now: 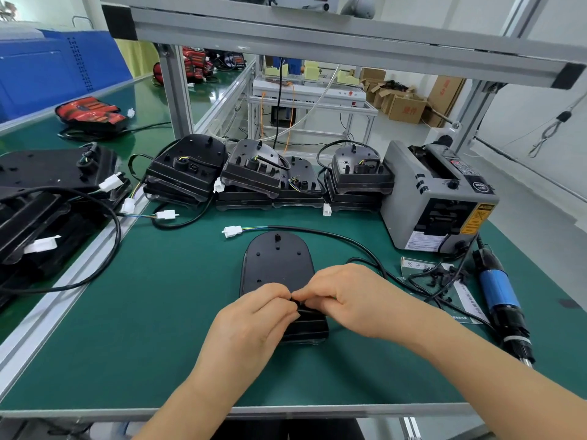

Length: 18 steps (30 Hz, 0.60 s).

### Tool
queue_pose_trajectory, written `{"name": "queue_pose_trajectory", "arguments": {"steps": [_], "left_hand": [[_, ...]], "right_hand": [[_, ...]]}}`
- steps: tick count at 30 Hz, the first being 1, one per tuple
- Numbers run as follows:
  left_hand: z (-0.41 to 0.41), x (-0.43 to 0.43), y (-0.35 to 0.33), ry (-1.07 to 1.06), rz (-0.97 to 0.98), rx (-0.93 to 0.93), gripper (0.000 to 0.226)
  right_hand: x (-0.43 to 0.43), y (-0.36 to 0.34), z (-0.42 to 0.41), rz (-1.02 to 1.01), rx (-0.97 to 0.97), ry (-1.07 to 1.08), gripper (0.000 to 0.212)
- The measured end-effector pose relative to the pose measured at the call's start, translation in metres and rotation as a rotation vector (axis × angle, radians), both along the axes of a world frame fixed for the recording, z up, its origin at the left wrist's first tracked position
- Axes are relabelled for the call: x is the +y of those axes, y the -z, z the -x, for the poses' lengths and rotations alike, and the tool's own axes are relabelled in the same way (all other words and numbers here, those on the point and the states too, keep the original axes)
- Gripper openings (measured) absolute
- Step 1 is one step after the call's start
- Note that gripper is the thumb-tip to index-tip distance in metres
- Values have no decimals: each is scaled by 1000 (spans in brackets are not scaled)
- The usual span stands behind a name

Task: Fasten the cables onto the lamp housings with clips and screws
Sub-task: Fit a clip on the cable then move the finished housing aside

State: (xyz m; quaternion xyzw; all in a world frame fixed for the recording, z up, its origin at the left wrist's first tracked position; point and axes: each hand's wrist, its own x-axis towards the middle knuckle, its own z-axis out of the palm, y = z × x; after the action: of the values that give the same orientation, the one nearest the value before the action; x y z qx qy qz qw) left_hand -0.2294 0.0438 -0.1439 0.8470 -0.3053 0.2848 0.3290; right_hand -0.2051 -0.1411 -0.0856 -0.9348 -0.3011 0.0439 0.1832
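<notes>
A black lamp housing point(278, 265) lies flat on the green mat in front of me. Its black cable point(333, 235) loops round the far side and ends in a white connector point(232, 231). My left hand point(254, 315) and my right hand point(343, 296) meet over the near half of the housing. Their fingertips pinch a small black part, hidden between them, right where the cable crosses the housing. A blue electric screwdriver point(500, 296) lies on the mat to the right, untouched, next to a heap of small black clips and screws point(441, 276).
Several stacked black housings point(254, 173) with cables stand in a row at the back. More housings point(47, 201) pile up on the left. A grey tape dispenser point(441, 198) stands at the right rear. An aluminium frame bar point(317, 39) crosses overhead.
</notes>
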Motion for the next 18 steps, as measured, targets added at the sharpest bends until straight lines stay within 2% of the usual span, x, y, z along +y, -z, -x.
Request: {"name": "queue_pose_trajectory", "arguments": {"steps": [7,11,14,18], "left_hand": [[-4,2,3,34,1,-21,20],[-3,3,2,36,-23,-8,20],[-2,3,-1,28,-28,10,16],[0,3,-3,6,-34,35,7]], "right_hand": [[-1,1,0,-24,45,30,28],[3,4,-4,-169,157,211,16],[11,6,-10,-195,204,272,6],[17,-2,-20,-262,463,305,10]]}}
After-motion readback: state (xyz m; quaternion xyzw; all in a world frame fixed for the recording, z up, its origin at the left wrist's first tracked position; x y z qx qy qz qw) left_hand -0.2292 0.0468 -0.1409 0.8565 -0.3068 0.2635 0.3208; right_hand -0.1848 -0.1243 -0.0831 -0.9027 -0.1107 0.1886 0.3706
